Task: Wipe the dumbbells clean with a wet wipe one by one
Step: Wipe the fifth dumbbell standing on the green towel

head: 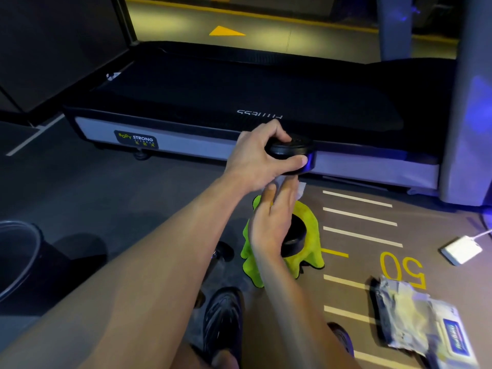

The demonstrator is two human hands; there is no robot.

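Dim gym floor runs dark grey on the left and turns tan on the right, where white ladder lines and a yellow "50" are painted. At the far left edge of the floor stands a dark round bin, only partly in view, with open floor between it and the person's arms. Across the back lies a black treadmill, its grey side rail bearing a "BODY STRONG" label and closing off the floor there.

Near the middle, the left hand has its grip clamped over the top head of a black dumbbell that stands on end, thumb curled along the lower rim of that head. Just below, the right hand wraps the shaft with a white wet wipe under its fingers; a corner of the wipe pokes out to the right. The dumbbell's lower head sits on a lime-green cloth spread on the floor, right at the seam between grey and tan.

Below the arms, a dark shoe rests on the floor. Further right, past the ladder lines, a white adapter with a cord lies near the floor's right edge, and a crumpled wet-wipe packet lies toward the near right corner, well apart from the dumbbell.
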